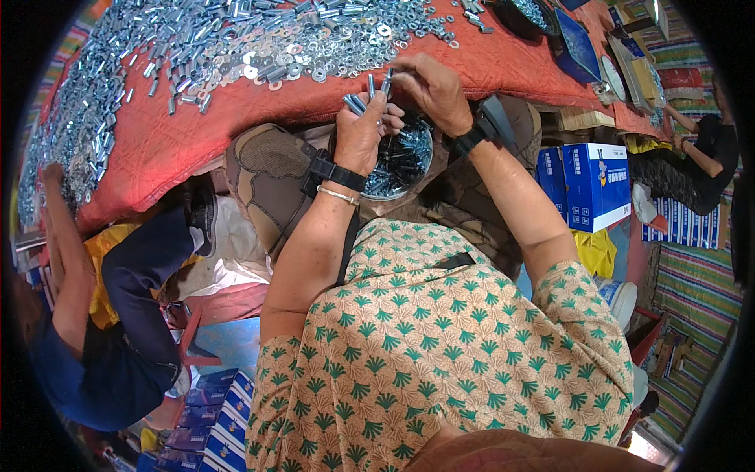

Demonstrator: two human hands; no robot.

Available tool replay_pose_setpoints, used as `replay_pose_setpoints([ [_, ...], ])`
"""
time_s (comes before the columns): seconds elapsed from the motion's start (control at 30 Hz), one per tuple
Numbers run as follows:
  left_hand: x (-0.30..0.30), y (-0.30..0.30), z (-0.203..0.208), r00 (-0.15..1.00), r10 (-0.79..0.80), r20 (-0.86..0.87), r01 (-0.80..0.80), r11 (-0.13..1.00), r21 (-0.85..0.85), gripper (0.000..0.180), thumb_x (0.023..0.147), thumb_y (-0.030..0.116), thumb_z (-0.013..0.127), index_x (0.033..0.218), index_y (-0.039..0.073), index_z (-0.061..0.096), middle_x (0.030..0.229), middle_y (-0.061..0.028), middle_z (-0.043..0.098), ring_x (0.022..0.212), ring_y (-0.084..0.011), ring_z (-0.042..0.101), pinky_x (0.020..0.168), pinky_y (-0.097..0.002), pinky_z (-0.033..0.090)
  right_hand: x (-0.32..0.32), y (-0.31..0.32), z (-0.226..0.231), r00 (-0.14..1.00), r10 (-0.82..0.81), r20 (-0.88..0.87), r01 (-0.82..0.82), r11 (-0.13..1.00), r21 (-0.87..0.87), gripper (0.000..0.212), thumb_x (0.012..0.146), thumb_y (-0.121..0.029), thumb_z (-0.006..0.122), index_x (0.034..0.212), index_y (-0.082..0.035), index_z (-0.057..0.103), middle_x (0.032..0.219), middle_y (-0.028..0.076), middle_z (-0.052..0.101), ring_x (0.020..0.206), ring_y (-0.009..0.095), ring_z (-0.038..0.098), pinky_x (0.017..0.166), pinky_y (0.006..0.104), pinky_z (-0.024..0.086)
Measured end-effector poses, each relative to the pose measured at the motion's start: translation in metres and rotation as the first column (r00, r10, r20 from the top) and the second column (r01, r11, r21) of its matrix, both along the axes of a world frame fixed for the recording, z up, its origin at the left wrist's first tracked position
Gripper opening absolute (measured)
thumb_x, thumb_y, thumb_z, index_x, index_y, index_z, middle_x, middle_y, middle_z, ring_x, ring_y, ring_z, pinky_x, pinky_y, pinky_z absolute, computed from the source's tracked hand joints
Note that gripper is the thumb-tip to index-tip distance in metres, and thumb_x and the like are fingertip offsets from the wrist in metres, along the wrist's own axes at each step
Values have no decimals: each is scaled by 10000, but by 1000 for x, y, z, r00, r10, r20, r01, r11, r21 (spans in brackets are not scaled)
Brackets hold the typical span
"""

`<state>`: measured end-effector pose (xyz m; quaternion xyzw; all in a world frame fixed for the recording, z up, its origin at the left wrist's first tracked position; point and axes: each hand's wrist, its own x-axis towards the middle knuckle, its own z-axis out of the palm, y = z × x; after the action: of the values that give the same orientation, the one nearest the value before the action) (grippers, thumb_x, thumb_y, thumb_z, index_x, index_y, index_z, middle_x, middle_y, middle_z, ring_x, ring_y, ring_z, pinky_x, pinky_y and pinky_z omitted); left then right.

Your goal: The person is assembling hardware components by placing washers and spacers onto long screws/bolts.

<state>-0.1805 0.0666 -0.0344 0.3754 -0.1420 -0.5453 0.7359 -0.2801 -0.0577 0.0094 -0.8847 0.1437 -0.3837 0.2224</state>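
My left hand (360,135) is closed around several shiny metal sleeves (355,103), whose ends stick out past the thumb. Close beside it, my right hand (431,88) has its fingers pinched at a slim metal fastener (387,82) that stands upright between the two hands. Whether both hands grip that piece is hard to make out. Directly under them, between my knees, a round bowl (429,169) holds dark and silvery bolts (403,161). My hands partly cover its far side.
A red cloth-covered table (189,145) bears heaps of metal sleeves (189,39) and washers (295,49). Blue-and-white boxes (586,185) stand at my right, more boxes (208,417) at lower left. One person (102,346) sits at left, another (696,149) at far right. A black pan (527,17) lies far right.
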Motion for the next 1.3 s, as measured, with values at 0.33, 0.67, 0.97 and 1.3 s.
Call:
replay_pose_setpoints([
  [0.33,2,0,-3,999,8,34,-8,1000,18,193,937,235,589,985,49,567,814,-80,650,651,-132,611,603,-245,494,25,-70,-23,926,-287,-244,223,939,-261,161,798,-174,700,886,-40,687,852,121,659,783,281,639,687,354,500],
  [0.67,2,0,-3,1000,22,-4,-22,1000,2,212,935,238,592,998,37,567,815,-83,647,653,-134,607,599,-244,484,21,-56,-13,984,-147,-102,152,987,53,129,809,-113,688,866,-5,644,775,117,632,724,223,631,650,322,492],
  [0.97,0,1,-4,997,-5,-75,5,1000,-5,221,949,234,566,1027,27,555,802,-81,636,633,-126,601,594,-252,488,9,-1,5,991,0,-130,-17,992,-127,136,822,-57,651,937,-9,596,851,121,622,759,265,629,632,333,494],
  [1.3,3,2,-4,997,56,-47,-58,997,-43,217,925,243,612,1001,50,551,806,-72,635,642,-123,581,604,-248,493,14,-31,-10,997,-74,-15,67,962,-266,167,823,-53,588,982,-17,628,887,138,623,813,326,622,701,390,511],
])
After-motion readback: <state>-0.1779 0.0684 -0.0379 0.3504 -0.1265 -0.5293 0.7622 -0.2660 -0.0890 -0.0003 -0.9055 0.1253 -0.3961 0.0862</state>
